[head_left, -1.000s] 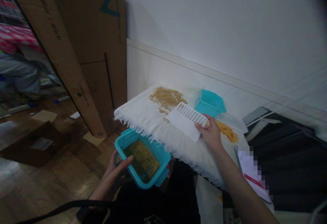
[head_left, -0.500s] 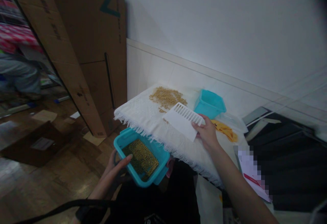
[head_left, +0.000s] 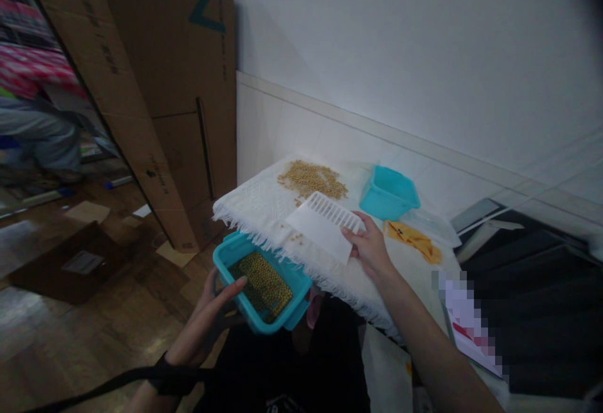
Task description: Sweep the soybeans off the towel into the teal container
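My right hand [head_left: 368, 249] grips a white plastic scraper [head_left: 322, 226] with a toothed far edge, held flat over the white fringed cloth [head_left: 264, 205] on the table. A few loose beans lie just left of the scraper, close to the cloth's fringe. A pile of tan beans [head_left: 311, 179] sits farther back on the cloth. My left hand [head_left: 207, 319] holds a teal plastic tub [head_left: 262, 281] part full of beans, just below the table's near edge, thumb over its rim.
A second teal tub [head_left: 389, 193] stands at the back of the table, with a yellow packet [head_left: 413, 239] and a clear lid beside it. Tall cardboard boxes [head_left: 155, 80] lean at the left. Wooden floor below left. Papers lie at the right.
The scraper has slid left and toward me across the cloth, pushing a few beans to the fringe. The tub has come slightly nearer the table edge.
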`<state>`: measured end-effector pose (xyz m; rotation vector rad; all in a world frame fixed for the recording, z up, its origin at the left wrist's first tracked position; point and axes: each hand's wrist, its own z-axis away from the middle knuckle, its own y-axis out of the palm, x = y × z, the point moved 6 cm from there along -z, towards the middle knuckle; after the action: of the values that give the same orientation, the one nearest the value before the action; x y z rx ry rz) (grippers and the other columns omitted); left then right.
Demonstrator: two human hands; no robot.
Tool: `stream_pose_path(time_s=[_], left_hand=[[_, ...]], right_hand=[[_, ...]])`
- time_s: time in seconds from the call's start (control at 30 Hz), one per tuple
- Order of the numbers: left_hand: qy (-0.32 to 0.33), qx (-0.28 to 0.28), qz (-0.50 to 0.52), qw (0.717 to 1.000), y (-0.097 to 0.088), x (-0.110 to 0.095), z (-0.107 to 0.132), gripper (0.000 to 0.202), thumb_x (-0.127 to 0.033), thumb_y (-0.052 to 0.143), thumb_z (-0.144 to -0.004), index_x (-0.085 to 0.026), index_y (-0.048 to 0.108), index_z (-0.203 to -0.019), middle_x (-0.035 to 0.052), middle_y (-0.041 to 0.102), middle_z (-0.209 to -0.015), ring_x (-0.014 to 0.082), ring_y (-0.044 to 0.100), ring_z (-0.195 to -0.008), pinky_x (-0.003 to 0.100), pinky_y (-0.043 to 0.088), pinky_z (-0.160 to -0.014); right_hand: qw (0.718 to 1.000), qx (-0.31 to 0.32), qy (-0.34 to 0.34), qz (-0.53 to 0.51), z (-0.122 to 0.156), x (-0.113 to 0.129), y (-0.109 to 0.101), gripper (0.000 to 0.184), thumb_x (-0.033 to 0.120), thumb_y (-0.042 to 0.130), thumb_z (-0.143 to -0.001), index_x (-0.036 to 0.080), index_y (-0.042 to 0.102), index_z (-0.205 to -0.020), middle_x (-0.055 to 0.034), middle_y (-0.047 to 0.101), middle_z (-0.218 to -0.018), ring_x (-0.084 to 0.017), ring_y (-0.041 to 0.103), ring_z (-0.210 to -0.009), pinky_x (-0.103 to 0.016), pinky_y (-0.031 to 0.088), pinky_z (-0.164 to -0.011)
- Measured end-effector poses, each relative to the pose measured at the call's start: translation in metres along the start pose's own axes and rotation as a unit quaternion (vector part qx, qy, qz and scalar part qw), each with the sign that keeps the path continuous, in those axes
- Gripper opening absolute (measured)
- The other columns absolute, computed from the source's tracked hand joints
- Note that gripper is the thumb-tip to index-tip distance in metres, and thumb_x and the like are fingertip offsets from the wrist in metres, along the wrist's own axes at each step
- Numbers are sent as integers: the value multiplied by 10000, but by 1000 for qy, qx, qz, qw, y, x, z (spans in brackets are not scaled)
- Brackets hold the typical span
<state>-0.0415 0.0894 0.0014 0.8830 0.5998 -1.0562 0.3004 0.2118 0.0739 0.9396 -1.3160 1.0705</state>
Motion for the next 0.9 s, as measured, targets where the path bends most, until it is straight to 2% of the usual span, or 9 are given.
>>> stream_pose_path(time_s=[0.17, 0.33, 0.43, 0.6, 0.7, 0.8, 0.9], left_hand=[[4, -3, 5, 1000, -4, -4, -5, 1130, -473, 954, -773, -380, 286, -1680, 209, 647, -1536, 361, 827, -1030, 486, 680, -820], [6, 5, 6, 1000, -5, -6, -7, 1137, -477, 958, -766, -389, 287, -1680, 188, 645, -1545, 352, 822, -1044, 488, 678, -831], [0, 6, 12, 1000, -6, -5, -6, 1088, -484, 950, -778, -410, 316, -1659, 172, 635, -1563, 337, 823, -1045, 494, 675, -855], [0, -2, 25, 1000, -9, -2, -7, 1061, -448, 958, -777, -401, 338, -1636, 186, 644, -1539, 359, 829, -1035, 569, 675, -892], [2, -1, 21, 1000, -9, -2, -6, 1052, -463, 955, -776, -397, 345, -1630, 187, 630, -1558, 357, 828, -1037, 539, 681, -867], [5, 8, 16, 1000, -8, -1, -5, 1001, -468, 940, -794, -390, 372, -1615, 174, 635, -1562, 330, 831, -1033, 474, 684, -835], [4, 7, 13, 1000, -8, 0, -3, 971, -459, 932, -807, -379, 378, -1600, 173, 657, -1532, 322, 838, -1015, 470, 691, -837]], right_hand=[[1000, 21, 8, -18, -1, -2, 17, 861, 510, 967, -513, 300, 578, -1252, 44, 753, -756, -250, 719, -632, -340, 578, -482], [998, 63, 11, -14, 5, -3, 35, 854, 516, 973, -538, 302, 580, -1265, 37, 758, -779, -244, 724, -641, -328, 580, -484], [996, 87, 7, -12, 17, -2, 43, 851, 528, 976, -565, 296, 578, -1280, 20, 765, -775, -260, 734, -647, -344, 594, -492], [992, 118, -42, 5, 44, 5, 48, 749, 533, 965, -640, 294, 622, -1262, -11, 795, -848, -271, 765, -705, -346, 618, -547], [993, 101, -56, 14, 43, 10, 35, 767, 560, 955, -658, 291, 628, -1297, -15, 789, -830, -270, 751, -661, -339, 592, -505], [996, 2, -92, 6, 19, 19, 0, 838, 574, 949, -640, 295, 604, -1352, -11, 783, -835, -265, 735, -649, -340, 581, -512], [986, -100, -134, 24, -10, 23, -41, 900, 570, 936, -601, 275, 596, -1380, -17, 769, -860, -255, 710, -658, -355, 577, -546]])
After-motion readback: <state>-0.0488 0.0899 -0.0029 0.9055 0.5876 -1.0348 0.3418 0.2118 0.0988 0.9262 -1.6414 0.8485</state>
